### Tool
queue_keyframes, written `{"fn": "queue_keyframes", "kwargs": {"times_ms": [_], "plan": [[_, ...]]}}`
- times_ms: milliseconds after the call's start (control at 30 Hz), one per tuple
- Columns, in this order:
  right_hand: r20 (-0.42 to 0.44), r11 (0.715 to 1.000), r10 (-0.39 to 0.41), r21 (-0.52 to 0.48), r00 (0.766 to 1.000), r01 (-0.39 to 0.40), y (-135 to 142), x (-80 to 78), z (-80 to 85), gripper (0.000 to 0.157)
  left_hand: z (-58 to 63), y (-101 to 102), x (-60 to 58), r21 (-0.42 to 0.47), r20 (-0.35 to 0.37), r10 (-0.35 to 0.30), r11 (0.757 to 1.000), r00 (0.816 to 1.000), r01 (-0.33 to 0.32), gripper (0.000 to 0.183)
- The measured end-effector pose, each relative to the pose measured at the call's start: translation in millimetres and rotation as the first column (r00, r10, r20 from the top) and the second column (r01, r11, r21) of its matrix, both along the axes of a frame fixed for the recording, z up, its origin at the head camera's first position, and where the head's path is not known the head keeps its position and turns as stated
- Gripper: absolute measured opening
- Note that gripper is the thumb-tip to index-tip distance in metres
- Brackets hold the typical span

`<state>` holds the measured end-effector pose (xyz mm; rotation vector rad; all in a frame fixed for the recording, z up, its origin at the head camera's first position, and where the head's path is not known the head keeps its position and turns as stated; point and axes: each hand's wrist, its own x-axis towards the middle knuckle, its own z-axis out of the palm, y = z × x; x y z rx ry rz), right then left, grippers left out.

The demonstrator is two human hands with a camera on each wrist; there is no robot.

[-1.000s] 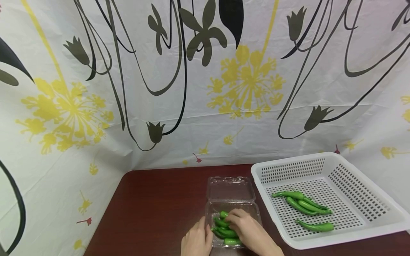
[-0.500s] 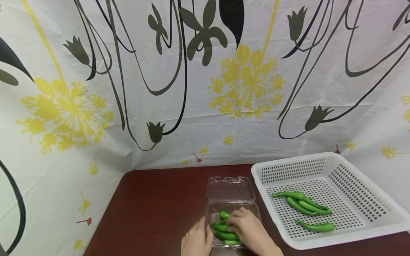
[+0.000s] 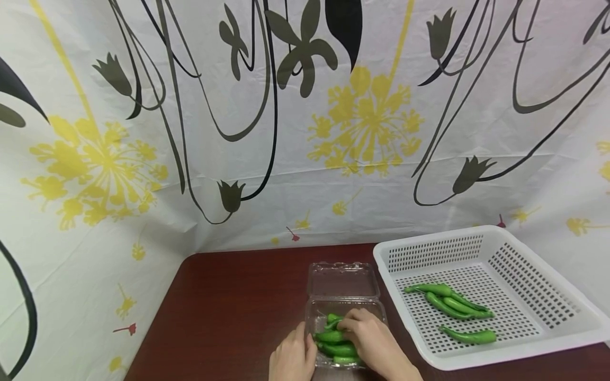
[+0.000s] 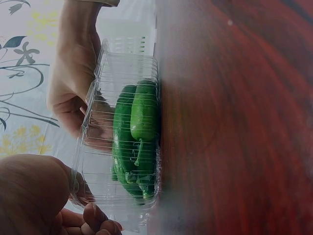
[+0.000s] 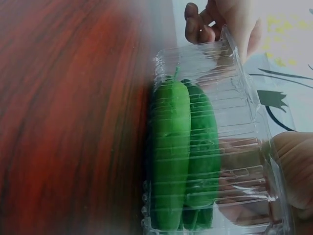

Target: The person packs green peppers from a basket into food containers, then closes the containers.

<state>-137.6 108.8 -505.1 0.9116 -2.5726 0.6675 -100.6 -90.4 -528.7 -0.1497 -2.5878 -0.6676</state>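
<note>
A clear plastic clamshell container (image 3: 312, 307) lies with its lid (image 3: 344, 281) folded back on the table. Several green chili peppers (image 3: 335, 349) lie crosswise in its base, one over another. At the container's left edge my left hand (image 3: 292, 354) grips the side wall, thumb over the rim and fingers outside. My right hand (image 3: 371, 338) reaches in over the right side, its curled fingers holding the end of an upper green pepper (image 3: 330, 336); the fingertips are partly hidden. Through the ribbed wall in the right wrist view, two peppers (image 5: 171, 152) show stacked beside the right fingers.
A white perforated basket (image 3: 424, 354) stands right of the container, with several green peppers (image 3: 469, 337) on its floor. The dark red-brown table (image 3: 229, 307) extends to the left. Patterned white cloth (image 3: 286, 211) hangs behind and beside it.
The peppers under my right hand have shifted slightly in the container, and the right fingers have moved a little. My left hand stays at the container's edge.
</note>
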Motion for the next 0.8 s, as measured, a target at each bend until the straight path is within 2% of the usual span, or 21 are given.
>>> {"fn": "queue_keyframes", "kwargs": {"times_ms": [133,400,567,800], "plan": [[0.044,1.0,-0.013,0.011,0.999,0.013,1.2,0.0,1.7,0.017,0.4,0.3,0.3,0.004,0.006,-0.001,1.0,1.0,0.001,0.025],[0.018,1.0,-0.009,0.028,1.0,0.009,3.1,-0.5,2.4,0.015,1.5,0.4,0.1,0.002,0.028,0.004,1.0,1.0,-0.004,0.025],[0.024,0.998,-0.045,0.032,0.999,0.044,3.1,0.4,3.9,0.017,0.9,0.5,0.7,0.003,0.018,0.004,1.0,1.0,-0.004,0.024],[-0.029,0.995,-0.094,0.02,0.995,0.095,5.0,1.4,9.8,0.019,1.8,0.6,0.0,0.004,0.021,-0.001,1.0,1.0,0.001,0.024]]}}
